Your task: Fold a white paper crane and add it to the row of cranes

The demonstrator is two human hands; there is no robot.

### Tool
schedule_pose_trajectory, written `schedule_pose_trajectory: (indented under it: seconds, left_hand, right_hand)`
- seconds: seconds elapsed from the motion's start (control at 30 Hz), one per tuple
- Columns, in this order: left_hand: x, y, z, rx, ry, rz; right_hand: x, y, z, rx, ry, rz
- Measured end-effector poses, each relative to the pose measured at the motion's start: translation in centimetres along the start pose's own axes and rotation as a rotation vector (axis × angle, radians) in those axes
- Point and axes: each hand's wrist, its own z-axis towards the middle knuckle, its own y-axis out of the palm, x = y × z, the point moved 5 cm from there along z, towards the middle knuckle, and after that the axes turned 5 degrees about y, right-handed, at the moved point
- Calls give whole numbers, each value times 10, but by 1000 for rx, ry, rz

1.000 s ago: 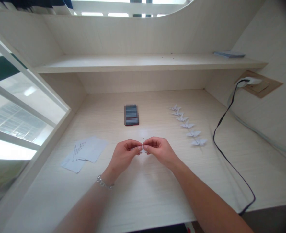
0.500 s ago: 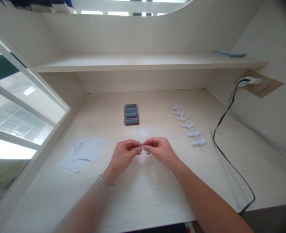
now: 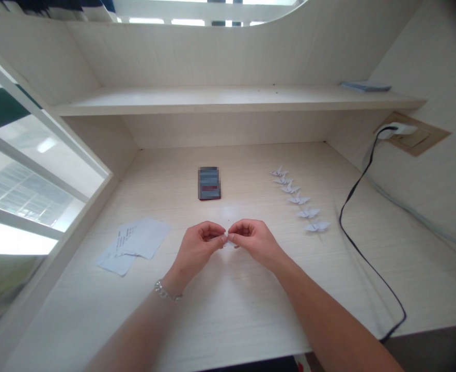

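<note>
Between my fingertips is a small piece of folded white paper [image 3: 230, 243], mostly covered by the fingers, so its shape does not show. My left hand [image 3: 200, 243], with a silver bracelet at the wrist, pinches it from the left. My right hand [image 3: 255, 240] pinches it from the right, the two thumbs almost touching. To the right of my hands, several white paper cranes [image 3: 308, 213] stand in a slanting row on the desk. Left of my hands lie overlapping white paper sheets [image 3: 149, 237], one with printed writing.
Beyond my hands lies a phone [image 3: 209, 183] with a blurred screen on the desk [image 3: 228, 320]. A black cable [image 3: 361, 253] runs from the wall socket [image 3: 415, 135] down over the desk's right side. A shelf [image 3: 197, 98] spans the back, with a flat item [image 3: 365, 86] on it.
My fingertips have shifted slightly on the folded paper, and the thumbs are a little closer together. Everything else lies as before.
</note>
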Motion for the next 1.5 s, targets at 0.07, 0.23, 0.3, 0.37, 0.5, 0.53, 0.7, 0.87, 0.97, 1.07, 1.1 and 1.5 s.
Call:
schedule_pose_trajectory:
  seconds: [0.07,0.23,0.3,0.37,0.5,0.53,0.7,0.87,0.97,1.07,1.1,1.5]
  left_hand:
    - [0,0,0,2,-22,-43]
    - [1,0,1,16,-47,-65]
    - [1,0,1,21,-33,-54]
    - [1,0,1,25,-21,-36]
    - [4,0,1,18,0,-15]
    - [5,0,1,10,9,-8]
    - [9,-2,0,10,26,65]
    - [7,-2,0,23,30,71]
    - [7,-2,1,32,44,59]
    - [6,-2,0,30,44,24]
    - [5,-1,0,31,42,7]
    - [4,-5,0,29,-97,-274]
  right_hand:
    - [-1,0,0,6,-13,-6]
    - [-1,1,0,10,-37,-13]
    - [-1,1,-1,10,-41,-13]
    - [-1,2,-1,1,-37,-14]
    - [-2,2,-1,-6,-43,3]
    - [-2,1,-1,6,-47,13]
    - [-2,-1,0,27,-54,27]
    - [-1,-1,0,26,-61,-7]
    - [-2,-1,-2,36,-70,-33]
    - [-4,0,-4,43,-89,-41]
    - [-5,0,-4,42,-95,-42]
    - [-5,0,-1,35,-88,25]
